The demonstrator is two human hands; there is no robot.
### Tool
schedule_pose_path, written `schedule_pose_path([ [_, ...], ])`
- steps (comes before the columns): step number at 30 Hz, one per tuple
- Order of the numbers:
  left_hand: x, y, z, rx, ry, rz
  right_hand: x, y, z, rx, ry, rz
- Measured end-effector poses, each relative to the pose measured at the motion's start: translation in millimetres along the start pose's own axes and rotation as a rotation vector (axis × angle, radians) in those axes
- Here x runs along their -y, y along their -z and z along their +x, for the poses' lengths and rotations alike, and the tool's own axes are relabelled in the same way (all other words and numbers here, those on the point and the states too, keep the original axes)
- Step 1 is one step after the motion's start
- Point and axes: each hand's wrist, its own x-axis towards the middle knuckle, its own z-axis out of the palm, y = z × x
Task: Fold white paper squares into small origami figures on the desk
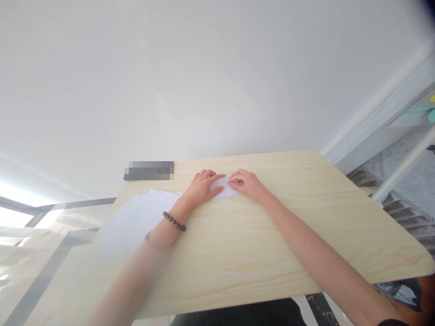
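Observation:
A small folded piece of white paper (227,192) lies on the wooden table near its far side, between my two hands. My left hand (204,186) rests over the paper's left part with thumb and index finger stretched apart, the other fingers lying flat; a dark bead bracelet circles that wrist. From the right, my right hand (245,182) pinches the paper's right edge between thumb and fingertips. The exact folds are too small to make out, and part of the paper is covered by the left hand.
Several loose white sheets (132,222) overlap on the left of the light wooden table (231,253). A dark, pixelated long object (149,172) sits at the far left corner. A pale wall (217,90) stands right behind the table, and a white pole (404,167) slants at the right.

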Motion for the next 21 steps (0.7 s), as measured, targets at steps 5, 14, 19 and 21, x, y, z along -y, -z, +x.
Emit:
schedule_pose_path([
  [5,-2.6,3.0,0.2,0.01,-0.005,0.077,-0.5,1.2,1.3,0.003,-0.064,-0.006],
  [14,-1.4,5.7,-0.2,0.015,0.045,0.094,-5.3,13.4,1.3,0.075,-0.177,-0.075],
  [19,2.5,-0.7,0.1,0.002,0.061,-0.015,-4.1,9.6,-0.4,0.05,-0.125,-0.169],
  [21,4.9,-2.5,1.6,0.001,0.091,-0.084,-3.7,8.2,-0.8,0.047,-0.117,-0.193],
])
